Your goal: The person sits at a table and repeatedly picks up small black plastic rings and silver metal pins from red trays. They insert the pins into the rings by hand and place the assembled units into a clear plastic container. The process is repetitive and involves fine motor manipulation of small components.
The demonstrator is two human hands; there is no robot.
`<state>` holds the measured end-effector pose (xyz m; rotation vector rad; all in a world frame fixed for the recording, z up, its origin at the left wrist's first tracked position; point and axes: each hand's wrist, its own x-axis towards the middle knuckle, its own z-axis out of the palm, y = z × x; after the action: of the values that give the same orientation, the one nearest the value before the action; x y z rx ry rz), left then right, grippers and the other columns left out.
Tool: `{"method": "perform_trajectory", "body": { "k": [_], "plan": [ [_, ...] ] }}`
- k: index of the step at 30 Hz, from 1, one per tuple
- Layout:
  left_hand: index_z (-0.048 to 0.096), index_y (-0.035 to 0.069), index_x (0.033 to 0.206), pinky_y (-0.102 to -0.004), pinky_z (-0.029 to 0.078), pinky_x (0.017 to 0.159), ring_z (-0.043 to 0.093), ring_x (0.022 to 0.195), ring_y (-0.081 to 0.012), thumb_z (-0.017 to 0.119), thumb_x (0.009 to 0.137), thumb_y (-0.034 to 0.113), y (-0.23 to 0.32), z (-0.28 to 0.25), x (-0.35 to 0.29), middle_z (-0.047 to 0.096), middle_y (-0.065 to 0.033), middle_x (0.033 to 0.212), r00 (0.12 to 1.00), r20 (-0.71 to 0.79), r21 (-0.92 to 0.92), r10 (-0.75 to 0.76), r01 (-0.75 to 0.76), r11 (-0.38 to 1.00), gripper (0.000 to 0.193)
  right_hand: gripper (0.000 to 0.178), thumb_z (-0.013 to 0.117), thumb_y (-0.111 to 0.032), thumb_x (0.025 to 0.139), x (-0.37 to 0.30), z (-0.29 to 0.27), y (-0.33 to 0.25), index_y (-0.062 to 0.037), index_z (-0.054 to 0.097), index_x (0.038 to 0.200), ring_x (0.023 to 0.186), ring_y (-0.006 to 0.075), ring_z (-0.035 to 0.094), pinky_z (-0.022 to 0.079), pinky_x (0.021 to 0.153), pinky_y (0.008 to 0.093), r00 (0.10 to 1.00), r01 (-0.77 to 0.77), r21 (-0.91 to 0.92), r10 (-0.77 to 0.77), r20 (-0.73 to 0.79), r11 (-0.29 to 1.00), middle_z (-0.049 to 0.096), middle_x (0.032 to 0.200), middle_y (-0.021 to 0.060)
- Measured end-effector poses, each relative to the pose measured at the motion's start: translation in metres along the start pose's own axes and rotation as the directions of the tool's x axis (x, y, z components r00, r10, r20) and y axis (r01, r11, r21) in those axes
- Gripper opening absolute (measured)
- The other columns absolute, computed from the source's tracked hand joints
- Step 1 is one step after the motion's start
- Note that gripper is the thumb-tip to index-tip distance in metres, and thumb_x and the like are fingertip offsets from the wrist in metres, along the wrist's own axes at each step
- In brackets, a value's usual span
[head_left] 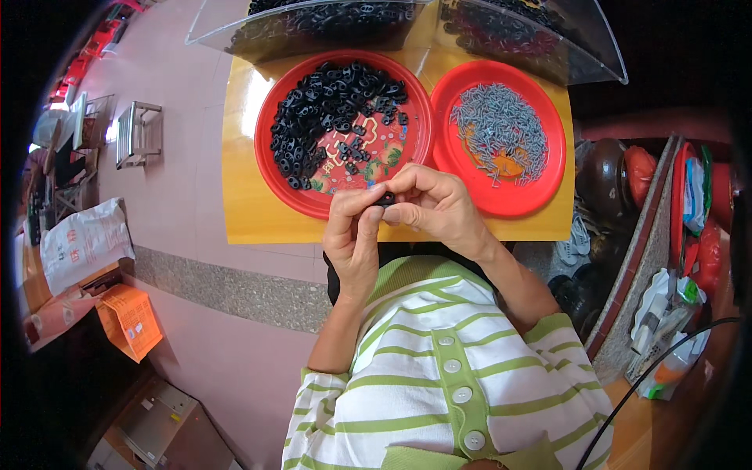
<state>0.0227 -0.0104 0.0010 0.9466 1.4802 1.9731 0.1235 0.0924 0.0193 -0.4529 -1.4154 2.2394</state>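
Observation:
Both my hands meet over the front edge of a yellow table (258, 223). Between their fingertips is a small black plastic part (385, 199) with a hole. My left hand (354, 231) pinches its left side, and my right hand (435, 205) pinches it from the right. Just beyond them, a round red tray (265, 168) with a printed bottom holds a heap of similar black plastic parts (337, 94). To its right, a smaller red plate (554, 149) carries a pile of small grey metal screws (501, 129). Any screw inside the held part is hidden.
Clear plastic bins (325, 31) with more black parts stand along the table's far edge. A low metal stool (137, 135) is on the floor at left, with an orange bag (129, 321) and a white sack (86, 244) nearer. A dark jar (603, 176) stands right of the table.

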Motion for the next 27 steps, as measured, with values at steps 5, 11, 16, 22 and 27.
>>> {"method": "perform_trajectory", "body": {
  "k": [5, 11, 16, 22, 27],
  "plan": [
    [0.059, -0.001, 0.103, -0.0201, 0.043, 0.067, 0.051, 0.077, -0.0085, 0.050, 0.093, 0.005, -0.011, -0.001, -0.006, 0.052, -0.0044, 0.091, 1.000, -0.027, -0.049, 0.007, -0.008, 0.999, 0.014, 0.015, 0.065, -0.004, 0.084, -0.001, 0.006, 0.004, 0.0006, 0.058, 0.096, 0.078, 0.0028, 0.052, 0.044, 0.066, 0.0180, 0.999, -0.006, 0.013, 0.006, -0.045, 1.000, 0.054, 0.084, -0.0028],
    [0.058, -0.001, 0.108, -0.0222, 0.046, 0.070, 0.055, 0.077, -0.0107, 0.050, 0.093, 0.005, -0.003, 0.004, 0.006, 0.055, -0.0060, 0.094, 0.999, -0.034, 0.072, -0.004, 0.006, 0.997, 0.018, 0.015, 0.065, -0.004, 0.084, 0.006, -0.005, 0.001, 0.0004, 0.061, 0.098, 0.079, 0.0030, 0.055, 0.047, 0.066, 0.0190, 0.999, -0.018, -0.089, 0.014, -0.053, 0.996, 0.058, 0.086, -0.0011],
    [0.059, -0.001, 0.113, -0.0224, 0.046, 0.070, 0.056, 0.079, -0.0104, 0.054, 0.092, 0.006, -0.007, -0.010, 0.042, 0.056, -0.0057, 0.099, 0.989, -0.092, 0.233, -0.118, 0.137, 0.963, 0.023, 0.021, 0.066, -0.007, 0.082, 0.038, -0.038, -0.047, -0.0024, 0.064, 0.102, 0.079, 0.0084, 0.059, 0.049, 0.070, 0.0226, 0.913, 0.089, -0.548, -0.288, -0.289, 0.832, 0.064, 0.088, 0.0018],
    [0.064, 0.001, 0.102, -0.0244, 0.044, 0.058, 0.052, 0.065, -0.0116, 0.065, 0.082, 0.003, -0.016, -0.030, 0.064, 0.055, -0.0067, 0.080, 0.997, -0.069, 0.655, 0.018, 0.031, 0.755, 0.021, 0.023, 0.063, -0.007, 0.083, 0.079, -0.127, -0.133, -0.0039, 0.065, 0.106, 0.073, 0.0039, 0.054, 0.044, 0.064, 0.0195, 0.522, 0.008, -0.994, -0.848, -0.092, 0.113, 0.062, 0.086, -0.0008],
    [0.065, 0.002, 0.103, -0.0253, 0.044, 0.060, 0.051, 0.065, -0.0122, 0.066, 0.081, 0.004, -0.017, -0.027, 0.067, 0.054, -0.0063, 0.079, 0.995, -0.022, 0.707, -0.096, 0.084, 0.703, 0.022, 0.028, 0.061, -0.003, 0.081, 0.078, -0.157, -0.157, -0.0039, 0.064, 0.109, 0.067, 0.0073, 0.051, 0.042, 0.061, 0.0222, 0.622, -0.150, -0.988, -0.774, -0.116, 0.027, 0.060, 0.082, 0.0017]
  ]
}}
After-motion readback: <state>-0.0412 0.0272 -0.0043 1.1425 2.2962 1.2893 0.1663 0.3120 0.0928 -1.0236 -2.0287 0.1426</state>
